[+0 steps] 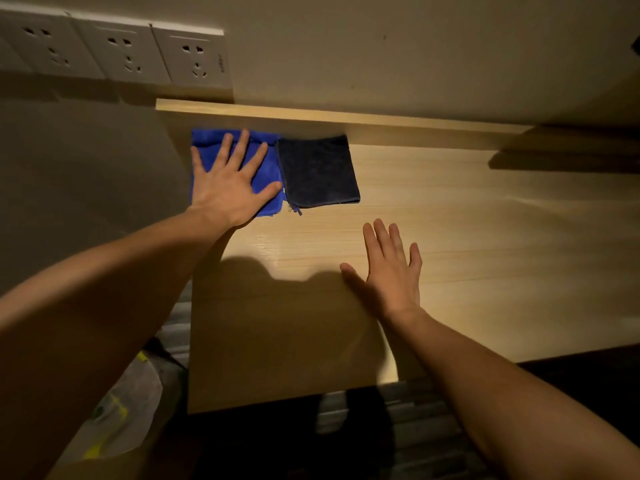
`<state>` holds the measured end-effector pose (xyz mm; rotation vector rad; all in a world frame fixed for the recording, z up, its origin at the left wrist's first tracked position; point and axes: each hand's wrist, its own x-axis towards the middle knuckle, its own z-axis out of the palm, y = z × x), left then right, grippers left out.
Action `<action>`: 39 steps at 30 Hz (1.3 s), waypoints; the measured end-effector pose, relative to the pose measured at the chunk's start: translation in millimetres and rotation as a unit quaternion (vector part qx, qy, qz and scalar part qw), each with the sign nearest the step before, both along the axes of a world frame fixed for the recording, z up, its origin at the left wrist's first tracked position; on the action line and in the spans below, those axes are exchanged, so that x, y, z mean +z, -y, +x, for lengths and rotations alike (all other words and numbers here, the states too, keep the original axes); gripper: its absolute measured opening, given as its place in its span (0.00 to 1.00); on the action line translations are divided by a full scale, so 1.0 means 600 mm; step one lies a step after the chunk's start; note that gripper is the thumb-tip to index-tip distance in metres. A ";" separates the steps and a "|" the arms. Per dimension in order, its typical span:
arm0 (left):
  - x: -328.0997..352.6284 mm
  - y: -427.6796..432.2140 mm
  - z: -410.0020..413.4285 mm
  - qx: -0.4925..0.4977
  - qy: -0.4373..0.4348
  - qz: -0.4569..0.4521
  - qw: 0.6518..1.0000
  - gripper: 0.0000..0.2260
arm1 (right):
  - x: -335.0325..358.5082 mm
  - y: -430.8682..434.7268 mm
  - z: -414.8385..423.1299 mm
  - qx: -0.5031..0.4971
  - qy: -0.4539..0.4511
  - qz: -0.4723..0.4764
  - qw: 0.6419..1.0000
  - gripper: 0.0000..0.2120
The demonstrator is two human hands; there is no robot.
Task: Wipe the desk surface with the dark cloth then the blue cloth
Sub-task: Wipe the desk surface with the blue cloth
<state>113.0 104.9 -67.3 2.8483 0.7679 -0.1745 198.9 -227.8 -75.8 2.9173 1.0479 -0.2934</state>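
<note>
**Cloths at the desk's back corner, left palm on the blue one**

The left hand lies flat, fingers spread, pressing on the blue cloth at the back left corner of the wooden desk. It grips nothing; the palm simply bears on the fabric. The right hand is open, fingers extended, empty, low over or resting on the bare desk surface nearer the front; contact cannot be confirmed.

The dark cloth lies folded flat just beside the blue cloth, their edges touching or overlapping, against the raised back lip.

Step in hand, as judged: either the dark-cloth pass has not begun, or the blue-cloth pass is under way. The frame alone does not settle which.

Hard to read: lighting is dim, shadow covers the front of the desk, and the objects on the floor at lower left cannot be identified. Three wall sockets sit above the corner.
</note>
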 end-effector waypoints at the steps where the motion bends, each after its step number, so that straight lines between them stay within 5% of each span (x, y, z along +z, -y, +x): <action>1: 0.001 0.002 -0.003 0.002 -0.005 0.000 1.000 0.41 | 0.000 0.001 -0.001 0.001 0.001 0.003 1.000 0.45; 29: -0.016 0.278 -0.284 0.040 -0.002 0.010 0.999 0.34 | 0.001 0.011 -0.014 0.014 -0.007 0.072 0.997 0.43; 39: -0.021 0.400 -0.363 0.069 0.011 0.018 0.997 0.30 | 0.023 0.091 0.008 0.087 -0.044 0.123 0.988 0.32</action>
